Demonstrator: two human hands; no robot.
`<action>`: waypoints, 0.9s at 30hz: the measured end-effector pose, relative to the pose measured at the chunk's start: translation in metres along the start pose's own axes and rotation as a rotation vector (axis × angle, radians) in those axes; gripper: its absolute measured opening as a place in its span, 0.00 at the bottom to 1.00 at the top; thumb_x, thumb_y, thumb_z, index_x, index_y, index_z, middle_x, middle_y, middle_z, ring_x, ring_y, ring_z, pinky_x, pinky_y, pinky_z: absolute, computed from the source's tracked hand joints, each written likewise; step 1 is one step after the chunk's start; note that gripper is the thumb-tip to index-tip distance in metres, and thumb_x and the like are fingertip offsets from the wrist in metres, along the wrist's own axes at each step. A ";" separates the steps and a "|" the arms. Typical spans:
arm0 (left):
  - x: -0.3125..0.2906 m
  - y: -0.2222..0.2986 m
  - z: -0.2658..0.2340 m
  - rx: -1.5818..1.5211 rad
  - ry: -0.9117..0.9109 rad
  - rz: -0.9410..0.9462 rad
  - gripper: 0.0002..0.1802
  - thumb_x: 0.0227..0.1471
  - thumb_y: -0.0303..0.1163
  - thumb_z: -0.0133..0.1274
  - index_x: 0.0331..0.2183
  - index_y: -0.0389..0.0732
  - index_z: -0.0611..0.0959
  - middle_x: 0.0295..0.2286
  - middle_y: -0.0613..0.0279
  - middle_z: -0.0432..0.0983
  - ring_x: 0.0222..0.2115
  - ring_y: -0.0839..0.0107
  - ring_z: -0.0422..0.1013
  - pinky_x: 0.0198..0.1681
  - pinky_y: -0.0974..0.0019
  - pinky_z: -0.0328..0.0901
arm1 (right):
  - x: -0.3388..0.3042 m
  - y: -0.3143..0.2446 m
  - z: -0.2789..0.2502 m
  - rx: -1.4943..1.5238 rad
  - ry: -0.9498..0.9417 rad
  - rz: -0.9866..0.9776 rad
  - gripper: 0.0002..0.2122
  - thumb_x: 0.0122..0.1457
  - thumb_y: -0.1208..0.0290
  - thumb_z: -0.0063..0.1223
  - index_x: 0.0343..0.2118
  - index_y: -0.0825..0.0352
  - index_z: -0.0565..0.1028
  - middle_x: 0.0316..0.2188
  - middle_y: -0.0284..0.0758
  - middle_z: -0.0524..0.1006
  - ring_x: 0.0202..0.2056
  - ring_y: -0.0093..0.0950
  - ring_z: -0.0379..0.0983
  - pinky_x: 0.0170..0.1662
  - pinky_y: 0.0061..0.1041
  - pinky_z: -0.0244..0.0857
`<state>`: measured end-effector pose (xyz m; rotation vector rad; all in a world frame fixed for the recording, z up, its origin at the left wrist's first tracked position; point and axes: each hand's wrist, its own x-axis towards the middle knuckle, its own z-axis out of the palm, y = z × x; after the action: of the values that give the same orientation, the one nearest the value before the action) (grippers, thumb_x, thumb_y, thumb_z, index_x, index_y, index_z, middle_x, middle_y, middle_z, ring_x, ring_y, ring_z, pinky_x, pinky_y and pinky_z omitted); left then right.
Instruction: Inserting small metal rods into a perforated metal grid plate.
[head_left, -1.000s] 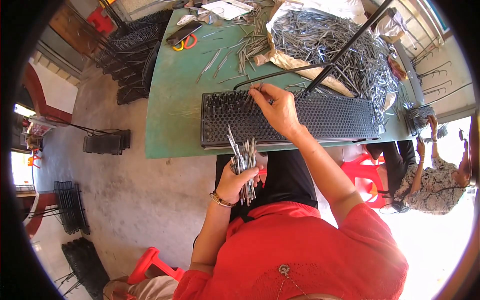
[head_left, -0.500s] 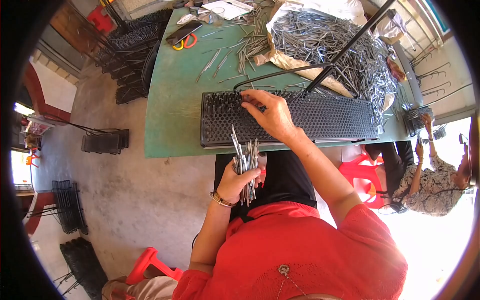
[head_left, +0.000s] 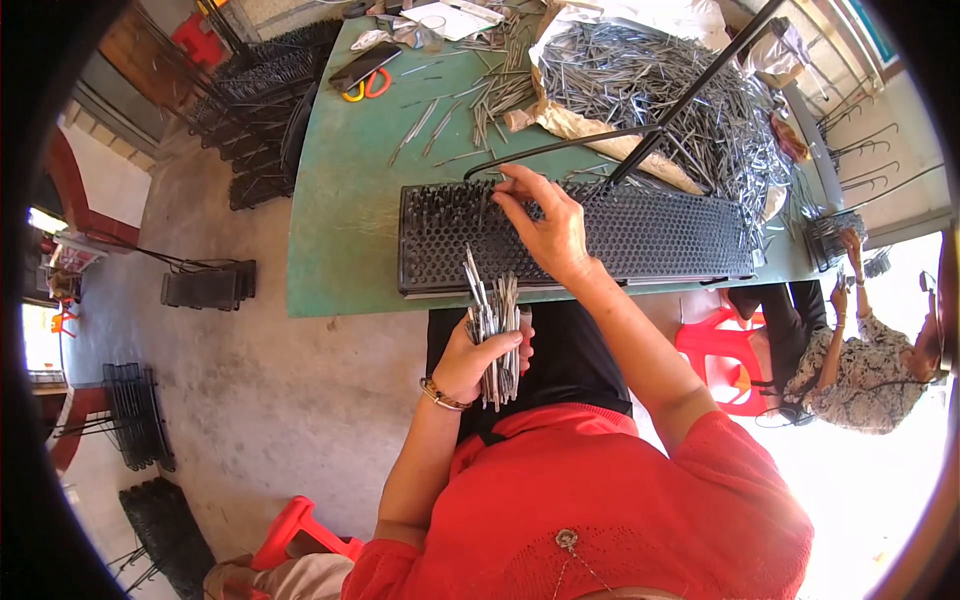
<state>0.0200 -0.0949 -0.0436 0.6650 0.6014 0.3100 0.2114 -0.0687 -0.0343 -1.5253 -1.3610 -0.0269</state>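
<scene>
Off the near edge of the table [head_left: 335, 245], the left hand [head_left: 467, 360] has its grip closed round thin metal rods [head_left: 495, 335], likely light, stiff and slippery, best pinched mid-shaft (the tips may prick). Along that edge lies a black perforated rack [head_left: 650, 235]; the right hand [head_left: 550, 226] arches over its left part, and whether that grip holds a rod I cannot tell. Beyond, a black bar [head_left: 716, 70] slants across the heaped rods [head_left: 625, 80]; scissors [head_left: 388, 81] lie toward the far left corner
</scene>
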 end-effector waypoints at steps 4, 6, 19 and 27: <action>0.001 -0.002 -0.006 -0.015 -0.018 0.017 0.12 0.47 0.25 0.55 0.37 0.35 0.76 0.27 0.60 0.75 0.25 0.72 0.74 0.28 0.67 0.71 | -0.002 -0.003 -0.001 -0.044 0.042 -0.022 0.17 0.48 0.80 0.59 0.43 0.65 0.73 0.30 0.34 0.79 0.33 0.25 0.76 0.38 0.23 0.69; 0.001 -0.003 -0.006 -0.019 -0.043 0.037 0.12 0.47 0.25 0.55 0.37 0.35 0.76 0.27 0.60 0.75 0.25 0.72 0.73 0.27 0.68 0.71 | -0.005 -0.002 0.001 -0.015 0.059 0.031 0.15 0.48 0.79 0.60 0.41 0.65 0.75 0.28 0.32 0.79 0.31 0.26 0.75 0.38 0.24 0.67; 0.003 -0.001 -0.006 0.028 -0.017 0.057 0.11 0.47 0.24 0.56 0.35 0.35 0.76 0.24 0.61 0.75 0.23 0.72 0.73 0.26 0.69 0.70 | -0.005 -0.002 -0.011 -0.365 -0.048 -0.268 0.09 0.48 0.73 0.59 0.35 0.65 0.77 0.35 0.32 0.75 0.37 0.30 0.70 0.40 0.29 0.59; 0.003 -0.006 -0.011 0.039 -0.040 0.053 0.11 0.46 0.22 0.56 0.35 0.35 0.76 0.26 0.60 0.75 0.23 0.73 0.73 0.25 0.69 0.69 | 0.008 -0.012 -0.003 -0.162 -0.072 -0.135 0.08 0.53 0.74 0.54 0.36 0.68 0.77 0.38 0.36 0.75 0.37 0.33 0.68 0.42 0.31 0.58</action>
<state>0.0167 -0.0928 -0.0556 0.7242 0.5530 0.3340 0.2074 -0.0668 -0.0205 -1.5778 -1.5494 -0.1717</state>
